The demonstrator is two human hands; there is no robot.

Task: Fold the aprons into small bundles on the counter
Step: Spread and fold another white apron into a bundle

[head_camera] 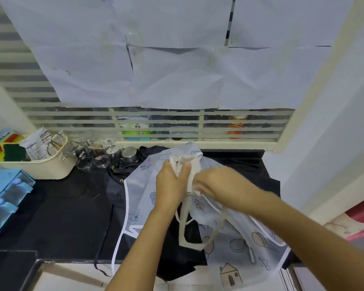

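Observation:
A small cream apron bundle [184, 164] is held above the counter. My left hand [170, 184] grips its left side, thumb up on the cloth. My right hand [221, 183] pinches the bundle's lower right edge, where its cream straps [198, 238] hang down in a loop. Under my hands a translucent white apron [235, 234] with leaf and house drawings lies spread out. It rests on a black apron [177, 257] draped over the front edge of the black counter [67, 211].
A cream basket [36, 164] with sponges and packets stands at the back left. Glass jars [88, 156] and a steel cup [129, 154] stand beside it. A blue drawer box [6, 194] sits at the left edge. A louvred window runs behind the counter.

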